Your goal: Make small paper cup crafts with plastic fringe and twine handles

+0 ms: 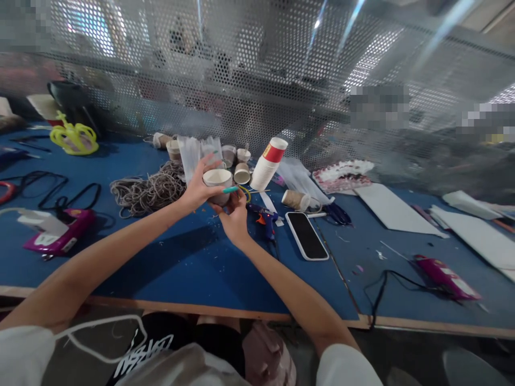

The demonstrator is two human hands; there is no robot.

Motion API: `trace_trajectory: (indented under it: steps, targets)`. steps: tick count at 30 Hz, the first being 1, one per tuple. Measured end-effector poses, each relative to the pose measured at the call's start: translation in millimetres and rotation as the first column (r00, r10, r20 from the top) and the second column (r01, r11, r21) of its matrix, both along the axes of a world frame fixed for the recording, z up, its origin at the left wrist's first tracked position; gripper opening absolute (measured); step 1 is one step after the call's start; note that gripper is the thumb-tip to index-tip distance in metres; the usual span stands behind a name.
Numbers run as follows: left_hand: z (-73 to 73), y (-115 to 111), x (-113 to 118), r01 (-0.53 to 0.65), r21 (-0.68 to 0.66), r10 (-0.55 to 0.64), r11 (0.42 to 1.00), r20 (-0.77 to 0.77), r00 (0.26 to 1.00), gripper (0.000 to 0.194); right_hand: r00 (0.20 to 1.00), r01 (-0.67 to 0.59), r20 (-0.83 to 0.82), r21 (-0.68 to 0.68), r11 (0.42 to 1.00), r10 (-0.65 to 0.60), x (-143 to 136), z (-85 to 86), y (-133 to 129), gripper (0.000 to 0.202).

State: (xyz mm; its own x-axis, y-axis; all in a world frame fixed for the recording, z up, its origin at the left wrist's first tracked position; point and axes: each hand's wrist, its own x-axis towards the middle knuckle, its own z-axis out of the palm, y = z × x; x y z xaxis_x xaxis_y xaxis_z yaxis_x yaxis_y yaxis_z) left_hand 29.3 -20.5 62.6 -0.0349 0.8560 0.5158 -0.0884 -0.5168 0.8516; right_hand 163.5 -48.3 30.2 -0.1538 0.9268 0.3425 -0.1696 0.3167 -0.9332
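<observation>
My left hand point(198, 188) grips a small paper cup point(218, 179) from its left side, above the blue table point(173, 257). From below, my right hand point(235, 217) cups the bottom of the same cup. A tangle of grey-brown twine point(147, 190) lies just left of my hands. A blue glue gun point(264, 219) rests right beside my right hand.
Several small cups point(241, 172) and a stack of red-and-white paper cups point(269, 161) lie behind my hands. A phone point(307, 235) and a twine spool point(295, 200) sit to the right. Pink glue guns point(60, 236) point(446, 276), a yellow crown point(73, 139), white sheets point(396, 206), and a perforated metal screen point(257, 80) are around.
</observation>
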Motion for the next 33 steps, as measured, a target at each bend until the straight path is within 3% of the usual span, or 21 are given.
trace_trajectory:
  steps: [6,10,13,15,19,23,28,33]
  targets:
    - [-7.2,4.1,-3.6,0.028,0.000,-0.028,1.000,-0.073,0.997,0.097,0.998,-0.035,0.051,0.025,0.999,0.033,5.2,-2.8,-1.7,0.091]
    - [-14.3,10.3,-14.7,-0.155,0.154,0.177,0.976,-0.144,0.974,0.090,0.996,0.054,0.069,0.109,0.993,-0.061,19.7,9.5,5.7,0.075]
    - [-29.8,17.2,-20.6,-0.283,0.173,0.315,0.943,-0.203,0.927,0.082,0.989,0.022,-0.144,-0.069,0.997,-0.032,36.7,20.9,15.4,0.041]
    - [-41.1,21.8,-22.1,-0.245,0.099,0.262,0.965,-0.255,0.931,0.085,0.959,-0.127,-0.277,-0.225,0.966,0.062,46.7,27.6,21.2,0.030]
    - [-50.1,27.3,-25.5,-0.071,-0.045,0.045,0.997,-0.420,0.906,0.094,0.894,-0.223,-0.446,-0.380,0.898,0.034,56.1,34.9,25.8,0.029]
    - [-37.8,26.8,-33.4,-0.026,0.034,0.041,0.999,-0.605,0.795,0.099,0.889,-0.260,-0.456,-0.410,0.874,0.051,55.1,36.6,23.5,0.033]
    - [-12.8,20.1,-39.8,-0.108,0.236,0.235,0.966,-0.620,0.748,0.053,0.914,-0.253,-0.396,-0.400,0.881,0.083,54.2,41.1,18.5,0.033]
    - [11.3,4.1,-31.0,-0.180,0.375,0.388,0.910,-0.611,0.690,0.032,0.936,-0.308,-0.288,-0.381,0.872,0.204,50.2,46.0,10.5,0.031]
